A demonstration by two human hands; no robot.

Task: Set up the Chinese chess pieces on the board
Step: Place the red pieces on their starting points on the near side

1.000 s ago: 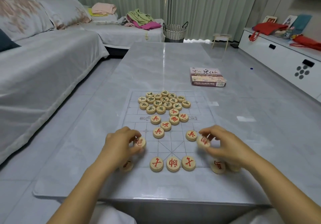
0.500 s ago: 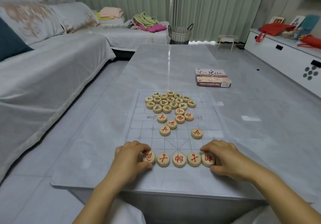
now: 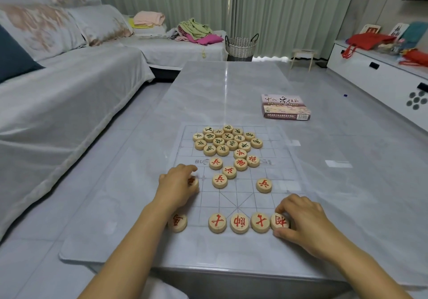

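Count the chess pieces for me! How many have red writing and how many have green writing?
red pieces: 13 showing, one of them gripped in the left hand
green pieces: 16
Total: 29 showing; the right hand, which pinches one red piece, may hide more.

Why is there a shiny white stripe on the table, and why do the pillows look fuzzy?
In the head view, the stripe is light reflected off the glossy table; the pillows at the left are blurred, while the chess pieces look sharp.
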